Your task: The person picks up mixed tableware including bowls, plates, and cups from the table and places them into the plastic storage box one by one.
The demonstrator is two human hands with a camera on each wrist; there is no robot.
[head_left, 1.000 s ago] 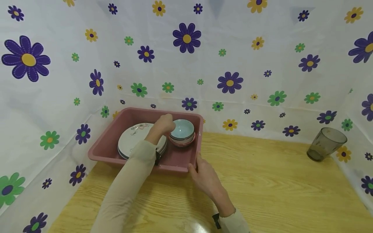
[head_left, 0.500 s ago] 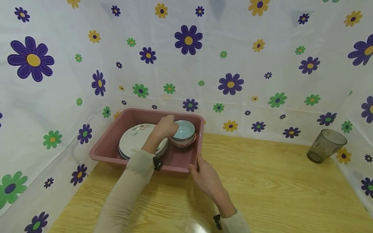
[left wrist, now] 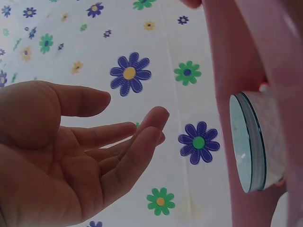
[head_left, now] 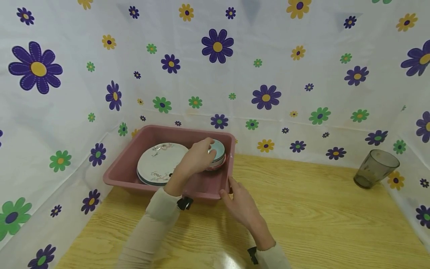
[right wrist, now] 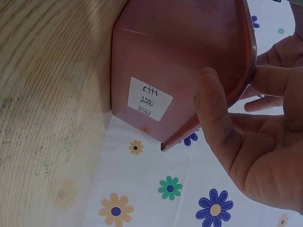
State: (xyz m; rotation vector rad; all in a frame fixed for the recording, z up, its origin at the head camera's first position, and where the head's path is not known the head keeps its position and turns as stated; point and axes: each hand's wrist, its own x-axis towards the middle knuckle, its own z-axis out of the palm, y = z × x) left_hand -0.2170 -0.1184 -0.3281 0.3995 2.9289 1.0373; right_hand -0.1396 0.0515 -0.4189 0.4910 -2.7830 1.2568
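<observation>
Pale blue ceramic bowl (head_left: 218, 150) released, left hand (head_left: 198, 158) has slid over it.
Left fingers (left wrist: 124, 142) now relaxed, holding nothing; right hand (head_left: 240, 205) still grips the pink plastic tub (head_left: 127, 164) rim.

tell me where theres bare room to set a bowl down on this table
Bare wooden tabletop stretches between the pink tub and the grey cup. Inside the tub it is crowded: plates, stacked bowls and the left hand.

Pale blue bowl (head_left: 218, 150) stacked upright on a pink-rimmed bowl, in the right end of the pink tub (head_left: 127, 166), beside white plates (head_left: 158, 164)
</observation>
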